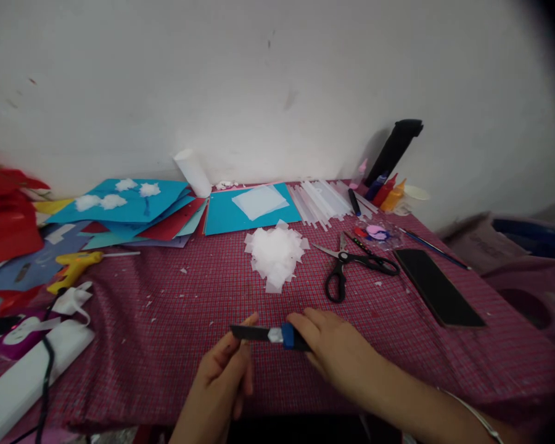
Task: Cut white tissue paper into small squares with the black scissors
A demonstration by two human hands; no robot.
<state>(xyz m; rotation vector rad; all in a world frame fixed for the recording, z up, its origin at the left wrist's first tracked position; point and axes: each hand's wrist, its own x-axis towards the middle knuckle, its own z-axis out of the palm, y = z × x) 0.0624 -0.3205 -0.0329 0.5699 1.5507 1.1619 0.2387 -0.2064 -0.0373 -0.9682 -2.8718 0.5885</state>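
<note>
My right hand (326,345) is closed around the blue and black handle of a utility knife (289,336), its blade extended to the left. At the end of that blade are the bent fingers of my left hand (226,364), seemingly pinching it; their exact contact is partly hidden. Beyond the hands lies a heap of small white paper squares (277,253). To its right, black-handled scissors (345,258) rest with their blades apart.
A plaid tablecloth (166,345) covers the table. At left are a yellow glue gun (76,265), a white power strip (37,376) and coloured sheets (120,213). Glue sticks (324,200) lie at the back; a black phone (437,287) and paint bottles (393,196) are right.
</note>
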